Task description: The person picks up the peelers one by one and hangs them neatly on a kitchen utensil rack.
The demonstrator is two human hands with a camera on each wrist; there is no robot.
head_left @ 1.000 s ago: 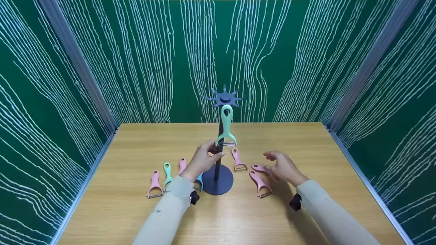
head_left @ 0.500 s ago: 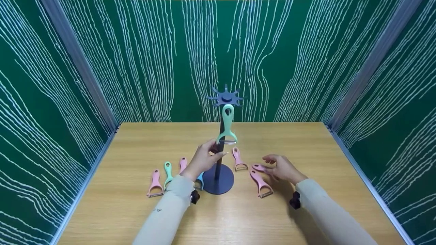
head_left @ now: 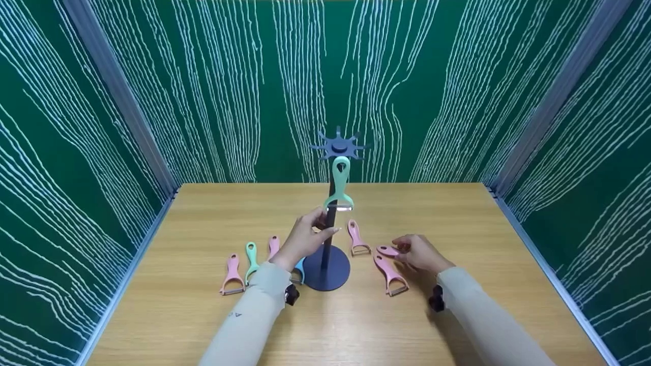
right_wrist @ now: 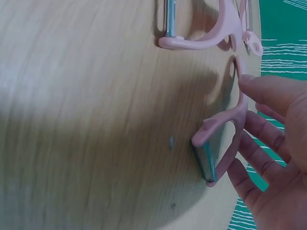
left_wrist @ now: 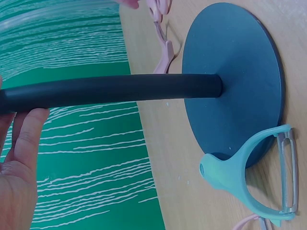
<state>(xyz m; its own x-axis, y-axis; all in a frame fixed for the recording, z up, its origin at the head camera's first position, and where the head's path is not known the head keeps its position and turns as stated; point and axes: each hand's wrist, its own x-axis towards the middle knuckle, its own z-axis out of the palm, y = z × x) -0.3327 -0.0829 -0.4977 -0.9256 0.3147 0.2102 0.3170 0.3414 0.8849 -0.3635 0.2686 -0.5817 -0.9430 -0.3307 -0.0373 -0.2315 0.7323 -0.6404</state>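
Observation:
My left hand (head_left: pixel 303 240) grips the dark upright pole (left_wrist: pixel 144 87) of a stand with a round base (left_wrist: pixel 230 43) and a hooked top (head_left: pixel 339 146). A green peeler (head_left: pixel 341 178) hangs from a front hook, blade end down. My right hand (head_left: pixel 423 254) pinches a pink peeler (right_wrist: pixel 231 115) by its handle, thumb on one side and fingers on the other. That peeler looks tilted at the table surface; whether it still touches the wood I cannot tell. Another pink peeler (head_left: pixel 388 274) lies close beside it.
A further pink peeler (head_left: pixel 356 236) lies right of the pole. Left of the base lie a blue peeler (left_wrist: pixel 223 175), a green peeler (head_left: pixel 251 260) and pink peelers, one (head_left: pixel 233 274) outermost. Patterned green walls (head_left: pixel 457 101) enclose the wooden table (head_left: pixel 203 213).
My right hand has moved slightly left and its fingers have drawn in around the pink peeler. The hanging green peeler has swung a little. My left hand stays on the pole.

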